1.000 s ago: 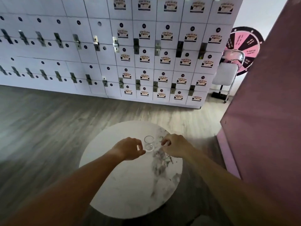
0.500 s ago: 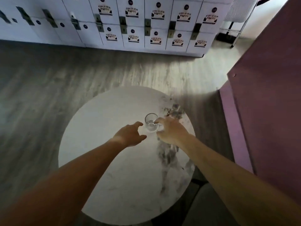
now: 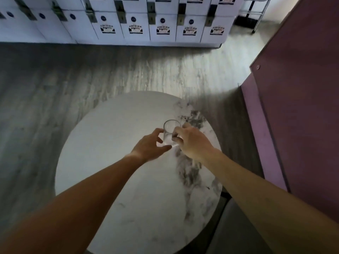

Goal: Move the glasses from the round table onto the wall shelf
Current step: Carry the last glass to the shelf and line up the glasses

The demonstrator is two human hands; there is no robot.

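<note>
Gripping the glass point(image 3: 169, 132) — right hand point(image 3: 192, 143) fingers wrapped around it.

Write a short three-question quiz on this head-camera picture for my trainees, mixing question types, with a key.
1. True or false: the clear drinking glass stands on the round white marble-patterned table.
2. Which hand has its fingers wrapped round the glass? A) left hand B) right hand C) neither
3. Fill in: beyond the table, a bank of white ____ lines the far side of the floor.

Key: 1 true; 2 B, the left hand is open beside the glass; 3 lockers.
</note>
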